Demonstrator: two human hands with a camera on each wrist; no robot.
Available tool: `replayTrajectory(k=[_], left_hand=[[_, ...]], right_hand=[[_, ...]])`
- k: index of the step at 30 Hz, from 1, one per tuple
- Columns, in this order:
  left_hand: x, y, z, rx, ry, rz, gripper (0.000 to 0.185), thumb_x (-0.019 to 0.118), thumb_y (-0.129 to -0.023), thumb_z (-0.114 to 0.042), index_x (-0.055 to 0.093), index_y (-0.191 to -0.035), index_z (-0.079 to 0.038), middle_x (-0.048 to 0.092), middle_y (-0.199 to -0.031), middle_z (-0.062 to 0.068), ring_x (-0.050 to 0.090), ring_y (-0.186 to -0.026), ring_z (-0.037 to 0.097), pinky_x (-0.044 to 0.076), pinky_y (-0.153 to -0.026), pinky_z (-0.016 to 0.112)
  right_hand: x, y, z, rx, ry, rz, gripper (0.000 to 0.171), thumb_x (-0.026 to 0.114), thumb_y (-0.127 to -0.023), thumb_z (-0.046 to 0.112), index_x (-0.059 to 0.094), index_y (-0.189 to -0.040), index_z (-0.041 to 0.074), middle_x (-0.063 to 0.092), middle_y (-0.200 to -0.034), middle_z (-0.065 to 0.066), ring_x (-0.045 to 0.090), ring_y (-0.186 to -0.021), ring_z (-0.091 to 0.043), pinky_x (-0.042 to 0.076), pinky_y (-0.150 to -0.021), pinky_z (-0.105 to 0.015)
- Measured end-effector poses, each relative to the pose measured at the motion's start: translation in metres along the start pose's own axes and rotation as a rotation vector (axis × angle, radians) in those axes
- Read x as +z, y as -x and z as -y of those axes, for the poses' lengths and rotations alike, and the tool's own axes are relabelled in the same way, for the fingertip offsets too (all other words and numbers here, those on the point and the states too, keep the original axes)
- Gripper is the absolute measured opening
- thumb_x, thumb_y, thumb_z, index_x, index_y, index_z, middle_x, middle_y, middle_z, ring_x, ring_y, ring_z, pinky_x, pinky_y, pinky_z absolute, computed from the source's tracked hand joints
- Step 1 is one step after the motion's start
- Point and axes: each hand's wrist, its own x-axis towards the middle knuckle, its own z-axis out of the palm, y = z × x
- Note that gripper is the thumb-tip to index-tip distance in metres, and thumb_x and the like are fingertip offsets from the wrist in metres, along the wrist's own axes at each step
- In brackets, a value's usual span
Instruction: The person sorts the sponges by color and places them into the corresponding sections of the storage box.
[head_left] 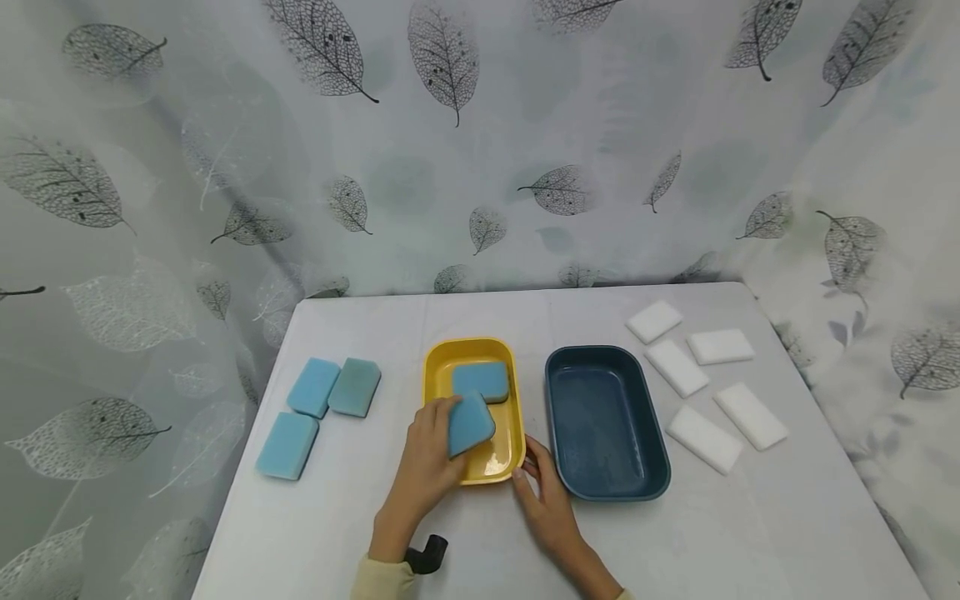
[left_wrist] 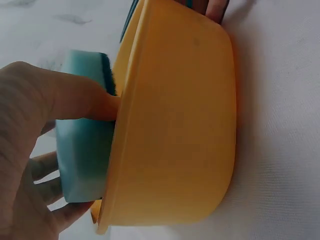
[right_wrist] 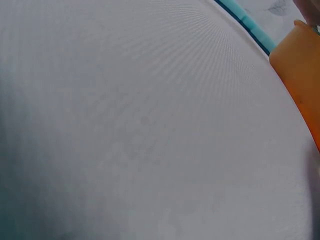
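My left hand (head_left: 432, 446) grips a blue sponge (head_left: 470, 423) with a dark underside, tilted over the front part of a yellow tray (head_left: 512, 442). In the left wrist view the thumb lies across the sponge (left_wrist: 82, 155) at the tray's rim (left_wrist: 122, 150), with the other fingers on its far side. A second blue sponge (head_left: 480, 381) lies inside the tray toward the back. My right hand (head_left: 550, 508) holds the tray's front right corner, with the thumb at the front and the fingers along the right side.
Three more blue sponges, one of them (head_left: 287, 446) nearest the front, lie on the white table (head_left: 360, 492) at left. A dark blue tray (head_left: 606, 492) stands right of the yellow one. Beyond it are several white sponge blocks (head_left: 705, 439). A leaf-print curtain (head_left: 487, 150) hangs behind.
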Motion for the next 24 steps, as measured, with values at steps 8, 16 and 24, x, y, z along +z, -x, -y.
replayTrajectory(k=[8, 16, 24], left_hand=[[0.01, -0.009, -0.002, 0.088, -0.068, 0.083, 0.079, 0.073, -0.072, -0.006, 0.042, -0.142, -0.02, 0.048, -0.136, 0.003, 0.049, -0.125, 0.024, 0.047, -0.106, 0.045], [0.019, -0.014, -0.004, 0.142, -0.099, 0.155, 0.076, 0.075, -0.073, -0.006, 0.045, -0.142, -0.018, 0.051, -0.136, 0.006, 0.048, -0.128, 0.028, 0.046, -0.106, 0.047], [0.025, -0.018, 0.001, 0.174, -0.136, 0.206, 0.072, 0.08, -0.075, -0.01, 0.048, -0.139, -0.019, 0.053, -0.136, 0.007, 0.048, -0.127, 0.03, 0.047, -0.106, 0.045]], right_hand=[[0.003, -0.001, -0.017, -0.022, -0.016, -0.013, 0.055, 0.051, -0.103, 0.016, 0.029, -0.152, 0.005, 0.039, -0.153, -0.014, 0.051, -0.133, -0.032, 0.047, -0.108, -0.036], [0.007, -0.002, -0.043, -0.016, 0.0, -0.018, 0.055, 0.049, -0.104, 0.024, 0.026, -0.154, 0.024, 0.036, -0.156, -0.004, 0.05, -0.136, -0.025, 0.046, -0.11, -0.034], [0.006, -0.002, -0.043, -0.017, 0.022, -0.018, 0.055, 0.049, -0.104, 0.026, 0.026, -0.154, 0.025, 0.037, -0.155, -0.003, 0.051, -0.135, -0.024, 0.045, -0.108, -0.02]])
